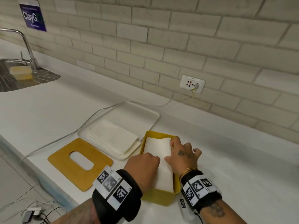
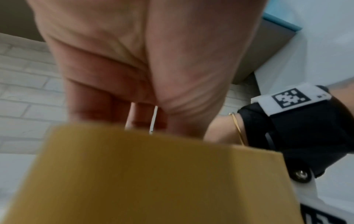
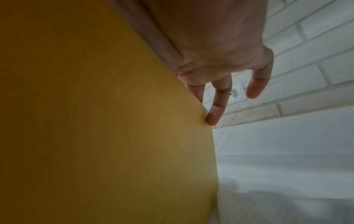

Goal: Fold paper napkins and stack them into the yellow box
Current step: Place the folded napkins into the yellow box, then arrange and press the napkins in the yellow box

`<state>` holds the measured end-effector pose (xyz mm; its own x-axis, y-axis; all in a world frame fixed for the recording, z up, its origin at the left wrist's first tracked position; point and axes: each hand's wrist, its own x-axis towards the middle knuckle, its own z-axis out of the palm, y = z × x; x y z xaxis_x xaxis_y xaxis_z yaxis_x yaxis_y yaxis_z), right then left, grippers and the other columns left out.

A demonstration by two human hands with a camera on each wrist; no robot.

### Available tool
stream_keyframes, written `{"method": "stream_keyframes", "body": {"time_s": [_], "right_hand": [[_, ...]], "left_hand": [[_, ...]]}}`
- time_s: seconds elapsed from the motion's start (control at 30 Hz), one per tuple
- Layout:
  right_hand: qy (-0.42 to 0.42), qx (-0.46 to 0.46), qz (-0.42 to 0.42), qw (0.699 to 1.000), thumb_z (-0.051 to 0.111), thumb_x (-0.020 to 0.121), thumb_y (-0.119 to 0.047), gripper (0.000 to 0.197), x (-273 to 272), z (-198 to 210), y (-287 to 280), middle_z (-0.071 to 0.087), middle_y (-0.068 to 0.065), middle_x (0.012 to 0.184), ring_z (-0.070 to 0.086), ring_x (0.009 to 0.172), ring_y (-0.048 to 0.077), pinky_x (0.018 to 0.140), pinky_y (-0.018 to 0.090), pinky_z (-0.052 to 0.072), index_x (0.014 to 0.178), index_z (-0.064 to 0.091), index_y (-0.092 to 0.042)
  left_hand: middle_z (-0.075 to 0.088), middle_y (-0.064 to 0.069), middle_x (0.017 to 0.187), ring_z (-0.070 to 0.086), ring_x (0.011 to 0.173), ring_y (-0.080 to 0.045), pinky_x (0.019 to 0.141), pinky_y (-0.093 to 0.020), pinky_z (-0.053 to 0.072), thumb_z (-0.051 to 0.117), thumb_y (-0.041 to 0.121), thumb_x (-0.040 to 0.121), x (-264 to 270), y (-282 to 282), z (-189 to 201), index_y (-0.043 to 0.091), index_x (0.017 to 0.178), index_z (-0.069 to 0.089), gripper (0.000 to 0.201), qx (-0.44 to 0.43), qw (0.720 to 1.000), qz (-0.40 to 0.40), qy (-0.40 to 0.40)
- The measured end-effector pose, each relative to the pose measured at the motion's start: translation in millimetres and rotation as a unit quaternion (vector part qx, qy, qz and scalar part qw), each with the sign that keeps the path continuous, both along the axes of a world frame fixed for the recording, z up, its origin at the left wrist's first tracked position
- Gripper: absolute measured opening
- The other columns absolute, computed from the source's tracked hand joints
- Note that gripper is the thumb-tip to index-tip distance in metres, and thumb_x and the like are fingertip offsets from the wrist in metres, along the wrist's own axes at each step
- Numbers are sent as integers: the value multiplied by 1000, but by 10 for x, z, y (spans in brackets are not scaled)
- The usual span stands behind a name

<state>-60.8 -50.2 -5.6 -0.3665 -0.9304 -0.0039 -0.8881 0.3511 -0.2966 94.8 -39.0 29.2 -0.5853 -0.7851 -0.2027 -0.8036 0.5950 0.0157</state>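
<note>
Both hands are down in the yellow box [image 1: 159, 197], which sits at the near edge of the table [image 1: 242, 159]. The left hand [image 1: 143, 164] has its fingers curled onto the folded napkin [image 1: 159, 148] lying in the box, a white edge showing between them in the left wrist view; whether they pinch it or only press cannot be told. The right hand [image 1: 182, 153] has loose, spread fingers, thumb on the napkin and one fingertip against the box's outer wall.

Risks, as I judge them: soft paper may spring open or crumple when released, and a push could slide the box off the edge.

More napkins [image 1: 113, 137] wait on the white tray [image 1: 142, 113], beside the slotted lid [image 1: 64, 170]. A wall poster [image 1: 33, 16] reads "ClayG…"; the rest is illegible.
</note>
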Motion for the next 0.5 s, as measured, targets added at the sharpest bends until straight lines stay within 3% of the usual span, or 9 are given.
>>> {"method": "stream_keyframes", "body": {"time_s": [0.1,0.17,0.27,0.37,0.5], "right_hand": [[39,-49,39,997,68,89,-44,44,68,136,136,53,-9,121,41,124,19,106,41,25,125,45,-32],[9,-61,106,992,63,94,-48,39,149,264,292,52,-10,127,43,124,16,104,34,30,127,52,-30],[-98,45,231,967,58,98,-49,37,307,366,537,56,-9,129,49,120,11,105,31,39,127,61,-27],[-137,118,276,944,59,95,-57,49,478,292,639,52,-10,136,48,122,11,106,33,42,135,54,-29],[-62,163,274,946,56,95,-61,61,599,144,624,46,-2,147,39,135,22,113,44,37,143,46,-26]], "left_hand": [[61,-5,125,58,117,-25,86,-35,47,48,13,103,25,-189,184,20,129,60,29,-53,998,-13,35],[60,-4,129,59,117,-25,92,-32,48,51,13,101,28,-447,344,24,129,63,32,-28,996,-23,77],[63,-2,134,61,118,-22,100,-29,48,51,9,101,-85,-783,512,26,124,69,34,53,991,-53,111],[60,1,141,55,128,-19,99,-22,39,50,11,102,-345,-910,465,22,133,66,36,105,988,-102,52],[50,-9,151,48,137,-28,107,-31,38,40,15,107,-684,-930,221,9,143,54,39,85,977,-152,-125]]}}
